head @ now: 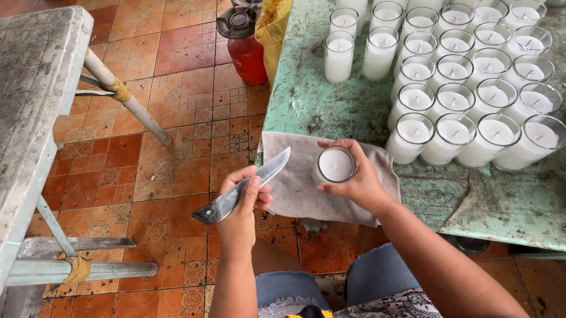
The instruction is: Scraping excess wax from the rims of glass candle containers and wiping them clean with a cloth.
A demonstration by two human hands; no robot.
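From the head camera, the left hand [241,199] closes its fingers [259,196] around a short steel knife with a dark handle [247,186], blade tip aimed up and to the right, held over the tiled floor just off the left edge of the worn green-painted desk [312,99]. The right hand [360,182] wraps its fingers [332,187] about a small clear glass jar filled with white wax [335,165], which stands upright on a grey cloth [296,182] draped over the desk's near left corner. The jar looks stiff, brittle and fairly heavy for its size, its glass likely slick, so a grasp around the wall, as here, suits it better than the rim; the wax top seems soft enough to mark. Both forearms reach forward from the lap, wrists bent inward toward each other. Farther along the desk stand rows of matching wax-filled glasses [463,89], and a red canister [246,53] sits on the floor beside a yellow bag [277,17].
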